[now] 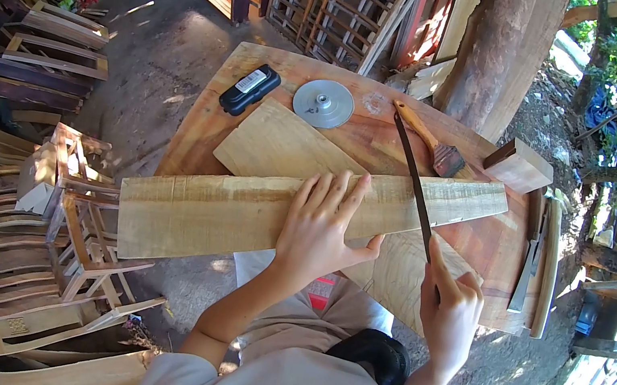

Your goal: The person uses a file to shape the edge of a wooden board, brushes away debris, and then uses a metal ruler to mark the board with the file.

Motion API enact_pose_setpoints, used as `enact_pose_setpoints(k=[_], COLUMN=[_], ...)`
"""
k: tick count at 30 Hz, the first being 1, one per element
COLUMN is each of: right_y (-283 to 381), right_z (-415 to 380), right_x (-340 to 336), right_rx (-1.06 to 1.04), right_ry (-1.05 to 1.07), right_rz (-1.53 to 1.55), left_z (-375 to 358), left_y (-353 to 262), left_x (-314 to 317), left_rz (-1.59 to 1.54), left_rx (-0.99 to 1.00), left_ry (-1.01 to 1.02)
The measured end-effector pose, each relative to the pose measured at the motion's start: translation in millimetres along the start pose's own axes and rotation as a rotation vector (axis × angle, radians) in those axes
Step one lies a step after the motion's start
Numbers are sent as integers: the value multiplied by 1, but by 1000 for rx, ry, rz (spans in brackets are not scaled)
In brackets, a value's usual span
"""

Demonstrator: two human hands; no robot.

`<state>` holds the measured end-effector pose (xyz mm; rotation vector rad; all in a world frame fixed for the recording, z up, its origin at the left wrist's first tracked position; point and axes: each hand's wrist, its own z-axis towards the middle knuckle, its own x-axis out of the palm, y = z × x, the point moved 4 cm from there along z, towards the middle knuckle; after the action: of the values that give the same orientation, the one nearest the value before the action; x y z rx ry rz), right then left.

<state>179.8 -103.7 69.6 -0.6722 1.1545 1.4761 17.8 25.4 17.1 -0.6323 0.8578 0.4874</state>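
Observation:
A long pale wooden plank [232,208] lies aslant over the table, its left end sticking out past the table's edge. My left hand [319,227] rests flat on the plank with the fingers spread and the thumb out to the right. In my right hand [452,306] is a long, thin, dark file [417,186], gripped at its near end with the index finger stretched along it. The file crosses over the right part of the plank, and its far tip reaches the handle of a paint brush [435,144]. Another pale board [284,144] lies beneath the plank.
On the wooden table [201,126] are a black case [250,90], a grey metal disc [323,104] and a wood block [521,164]. A metal chisel-like blade [523,277] lies at the right edge. Wooden chairs [85,237] crowd the left; a tree trunk [503,54] rises behind.

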Motion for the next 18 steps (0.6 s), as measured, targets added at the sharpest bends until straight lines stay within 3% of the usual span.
enact_pose_setpoints(k=[12, 18], right_y=[0, 4], right_z=[-13, -7], right_x=[-5, 7], right_rx=[48, 20], right_ry=[71, -9], right_rz=[-40, -19], left_z=[2, 5], left_y=[-2, -2], left_x=[-11, -10], left_rz=[-111, -67], left_rx=[53, 27], left_ry=[-45, -42])
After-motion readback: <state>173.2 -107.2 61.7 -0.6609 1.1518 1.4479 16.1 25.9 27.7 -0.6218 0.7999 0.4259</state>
